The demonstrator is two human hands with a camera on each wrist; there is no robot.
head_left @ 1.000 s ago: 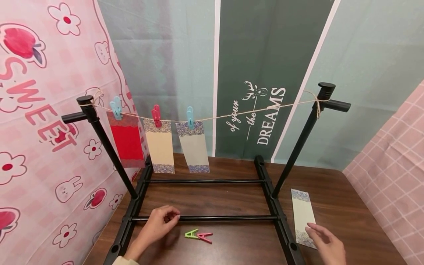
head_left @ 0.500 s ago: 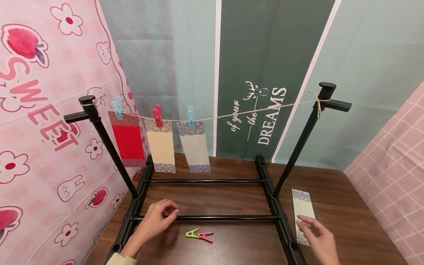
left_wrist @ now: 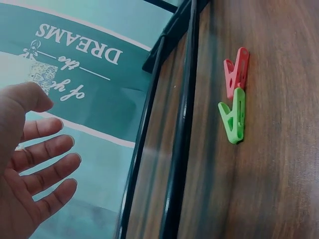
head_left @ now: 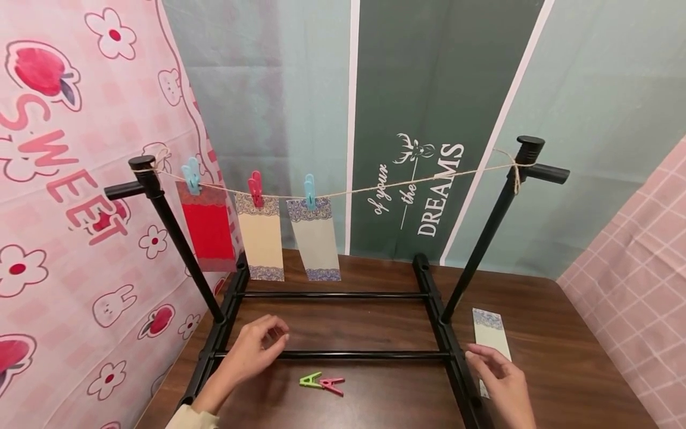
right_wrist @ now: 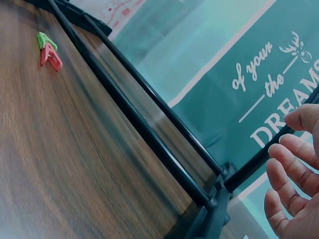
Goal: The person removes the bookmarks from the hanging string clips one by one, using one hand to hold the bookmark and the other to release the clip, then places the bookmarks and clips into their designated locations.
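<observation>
My left hand [head_left: 250, 353] hovers by the left end of the rack's front crossbar, fingers loosely bent and holding nothing. Over the rack's right foot is my right hand [head_left: 502, 381], also holding nothing, its thumb and fingertips apart in the right wrist view. It covers part of a pale card [head_left: 490, 338] with blue patterned ends, lying on the table. A green clothespin [head_left: 309, 380] and a pink clothespin [head_left: 332, 385] lie together between the hands. From a string [head_left: 375, 189] hang a red card [head_left: 208, 235], a cream card [head_left: 261, 241] and a pale grey card [head_left: 317, 245], each under a clothespin.
The black rack has two uprights, the left post [head_left: 184, 250] and the right post [head_left: 479, 250], with the string tied between them. Its front crossbar [head_left: 364, 355] and rear crossbar [head_left: 332, 295] run low over the wooden table [head_left: 563, 357]. Printed cloths stand behind and at both sides.
My right hand has moved left, from the card's lower right edge across it to the rack's right foot. My left hand has risen slightly. The cards and clothespins stay put.
</observation>
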